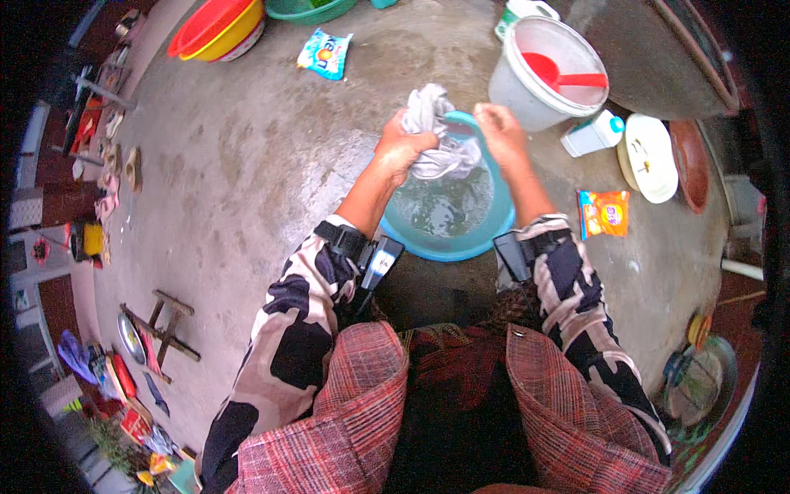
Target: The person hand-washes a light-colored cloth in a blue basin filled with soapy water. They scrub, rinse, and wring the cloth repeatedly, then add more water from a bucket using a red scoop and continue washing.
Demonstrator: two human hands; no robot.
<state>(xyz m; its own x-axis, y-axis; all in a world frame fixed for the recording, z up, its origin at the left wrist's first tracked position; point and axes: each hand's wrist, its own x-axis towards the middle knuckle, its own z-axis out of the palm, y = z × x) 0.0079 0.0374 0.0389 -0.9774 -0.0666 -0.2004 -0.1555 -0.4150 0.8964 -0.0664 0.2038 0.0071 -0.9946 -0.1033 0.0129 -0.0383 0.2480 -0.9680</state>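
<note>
My left hand grips a wet, light grey cloth bunched above a round blue plastic basin. One part of the cloth sticks up past my fingers, and the rest hangs over the cloudy water in the basin. Across from it, my right hand is at the basin's far right rim with its fingers curled in. No cloth shows in that hand, and a gap separates it from the bundle.
A white bucket holding a red dipper stands beyond my right hand. To its right are a white bottle and an orange packet. A blue-white packet and stacked basins lie far left; a wooden stool is nearer.
</note>
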